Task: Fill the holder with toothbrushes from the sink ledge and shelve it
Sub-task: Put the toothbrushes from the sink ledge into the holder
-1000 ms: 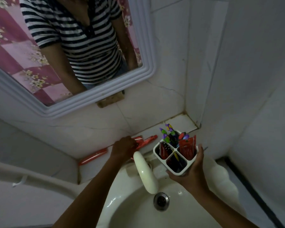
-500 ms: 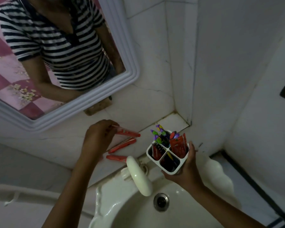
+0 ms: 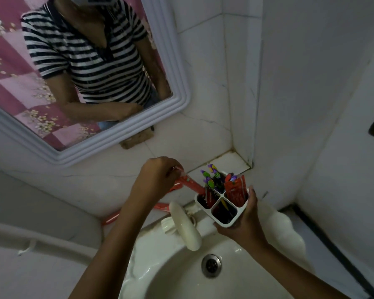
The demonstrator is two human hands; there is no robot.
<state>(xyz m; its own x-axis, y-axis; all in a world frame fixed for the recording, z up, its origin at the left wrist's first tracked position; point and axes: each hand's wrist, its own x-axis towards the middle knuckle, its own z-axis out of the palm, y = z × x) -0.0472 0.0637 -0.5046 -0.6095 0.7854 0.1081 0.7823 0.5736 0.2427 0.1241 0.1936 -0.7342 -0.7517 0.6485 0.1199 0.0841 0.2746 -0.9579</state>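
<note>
My right hand (image 3: pixel 243 224) grips a white four-compartment holder (image 3: pixel 233 215) above the sink's back rim. Purple and green toothbrushes (image 3: pixel 209 176) and red packets (image 3: pixel 235 190) stand in its far compartments. My left hand (image 3: pixel 154 180) pinches a red packaged toothbrush (image 3: pixel 192 185), tilted, with its lower end at the rim of the holder's left compartment. More red packaged toothbrushes (image 3: pixel 162 205) lie on the tiled ledge (image 3: pixel 229 161) behind my left forearm, partly hidden.
A white tap (image 3: pixel 187 226) juts over the sink basin (image 3: pixel 173 275) with its metal drain (image 3: pixel 211 265). A framed mirror (image 3: pixel 177 87) hangs on the tiled wall above the ledge. The wall corner (image 3: pixel 255 104) stands close on the right.
My left hand lifted a red packaged toothbrush off the ledge and carried it right to the holder. The holder stayed in my right hand. The view swung slightly.
</note>
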